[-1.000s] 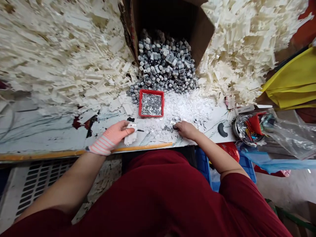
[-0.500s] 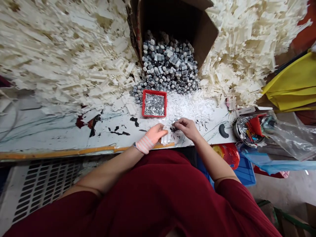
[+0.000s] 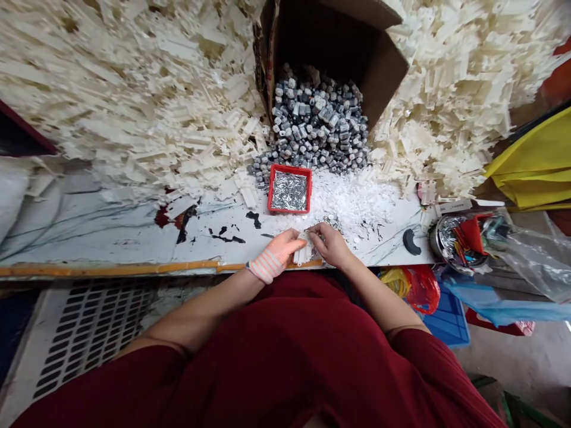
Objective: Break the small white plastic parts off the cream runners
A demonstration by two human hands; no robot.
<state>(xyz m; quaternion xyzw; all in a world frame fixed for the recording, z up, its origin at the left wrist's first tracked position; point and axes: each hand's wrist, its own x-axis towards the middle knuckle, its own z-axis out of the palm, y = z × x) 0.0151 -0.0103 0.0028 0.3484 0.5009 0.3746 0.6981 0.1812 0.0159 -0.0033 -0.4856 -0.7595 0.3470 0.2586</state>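
My left hand (image 3: 280, 252), in a pink striped glove, grips a white plastic part (image 3: 302, 252) at the front edge of the worktable (image 3: 111, 232). My bare right hand (image 3: 329, 242) is closed in a pinch against the top of the same part; what its fingertips hold is too small to make out. Just beyond the hands stands a red tray (image 3: 289, 189) filled with small shiny metal pieces. Loose small white bits (image 3: 357, 199) lie scattered to the tray's right.
A tipped cardboard box (image 3: 339, 47) spills grey metal parts (image 3: 314, 131) behind the tray. Big heaps of cream plastic parts (image 3: 134, 95) flank it. At right sit a round tin of tools (image 3: 450, 241), a black curved piece (image 3: 409, 241), yellow cloth (image 3: 535, 166) and clear bags.
My left hand carried the white part from the left to the middle of the table edge. My right hand left the scattered bits and came onto the part.
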